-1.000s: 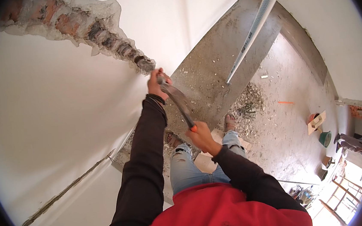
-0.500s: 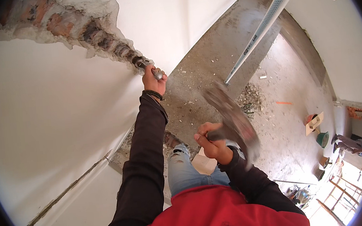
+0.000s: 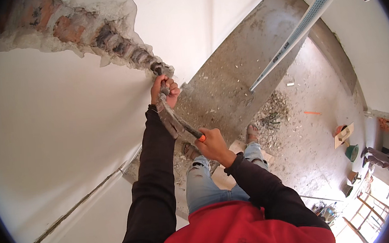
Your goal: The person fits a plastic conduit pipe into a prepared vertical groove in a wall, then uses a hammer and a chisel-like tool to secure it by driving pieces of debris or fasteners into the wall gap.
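A rough channel (image 3: 118,44), with brick and grey mortar bared, runs down the white wall (image 3: 63,100). At its lower end my left hand (image 3: 166,89) is wrapped around a metal chisel (image 3: 157,69), whose tip is in the broken mortar. My right hand (image 3: 216,145) grips the dark handle of a claw hammer (image 3: 170,118); some orange shows on the handle beside my fingers. The hammer's head is up against the chisel's struck end, just below my left fist. Whether the two touch is hard to make out.
A white pole (image 3: 285,48) slants from the floor to the upper right. Rubble (image 3: 274,112) lies right of my feet, with an orange strip (image 3: 313,113) beyond it. A green bucket (image 3: 352,152) stands at the far right, near another person (image 3: 383,158).
My right hand has swung the hammer from beside my body, up and left to the chisel's end. The left hand still holds the chisel at the channel. The view has shifted slightly.
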